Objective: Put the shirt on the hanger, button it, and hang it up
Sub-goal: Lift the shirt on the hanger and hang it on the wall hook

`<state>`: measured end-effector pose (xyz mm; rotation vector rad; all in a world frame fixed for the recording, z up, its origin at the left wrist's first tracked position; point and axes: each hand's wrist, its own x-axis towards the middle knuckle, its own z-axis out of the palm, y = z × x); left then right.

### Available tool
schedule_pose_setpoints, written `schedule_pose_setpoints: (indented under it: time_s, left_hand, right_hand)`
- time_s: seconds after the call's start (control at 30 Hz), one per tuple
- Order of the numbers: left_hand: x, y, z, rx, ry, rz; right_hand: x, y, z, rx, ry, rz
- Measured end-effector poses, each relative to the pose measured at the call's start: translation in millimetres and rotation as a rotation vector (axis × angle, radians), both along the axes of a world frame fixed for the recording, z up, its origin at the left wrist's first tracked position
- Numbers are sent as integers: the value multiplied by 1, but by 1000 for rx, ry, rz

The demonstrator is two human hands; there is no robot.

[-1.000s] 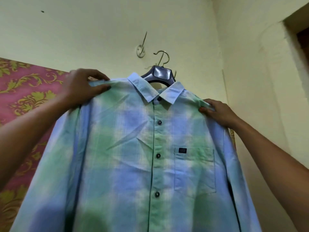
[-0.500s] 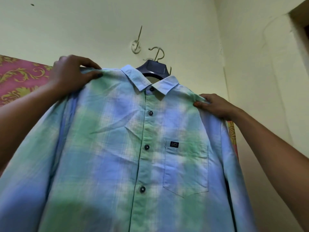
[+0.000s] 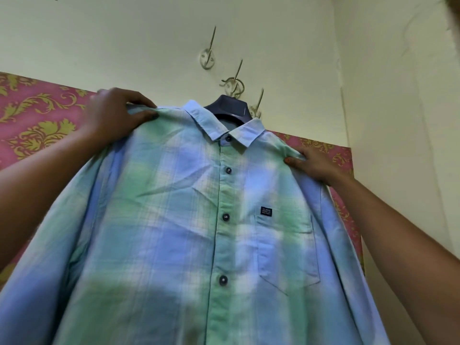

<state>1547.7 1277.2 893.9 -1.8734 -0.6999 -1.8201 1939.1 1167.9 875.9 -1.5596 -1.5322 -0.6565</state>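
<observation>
A blue-and-green checked shirt (image 3: 174, 220) fills the view, its front buttoned with dark buttons up to the collar. It sits on a dark blue hanger (image 3: 230, 108) whose metal hook (image 3: 235, 84) is at the middle wall hook; whether it rests on it I cannot tell. My left hand (image 3: 117, 115) grips the shirt's left shoulder. The shirt's right shoulder is pinched by my right hand (image 3: 311, 163). Both arms reach upward.
Three metal wall hooks stand in a slanting row on the cream wall: an upper hook (image 3: 207, 57), the middle one and a lower hook (image 3: 257, 105). Pink wallpaper with gold flourishes (image 3: 37, 115) lies below. A wall corner (image 3: 341, 70) rises at the right.
The view has shifted, so the shirt and hanger sit lower and further right, and two more wall hooks show. The hanger's hook has come up to the middle wall hook. Both hands keep their grip.
</observation>
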Motion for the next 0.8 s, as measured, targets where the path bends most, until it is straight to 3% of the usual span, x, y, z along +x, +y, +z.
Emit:
schedule_pose_setpoints:
  time_s: [0.37, 0.5, 0.63, 0.8]
  left_hand:
    - [-6, -9, -11, -28, 36, -8]
    - [-3, -16, -29, 48, 179, 161]
    - [11, -12, -72, 113, 415, 408]
    - [13, 5, -116, 80, 477, 518]
  right_hand:
    - [-3, 9, -2, 27, 43, -200]
    - [-10, 9, -20, 51, 23, -252]
    - [-23, 5, -49, 50, -119, -362]
    - [-22, 7, -70, 63, -249, -410]
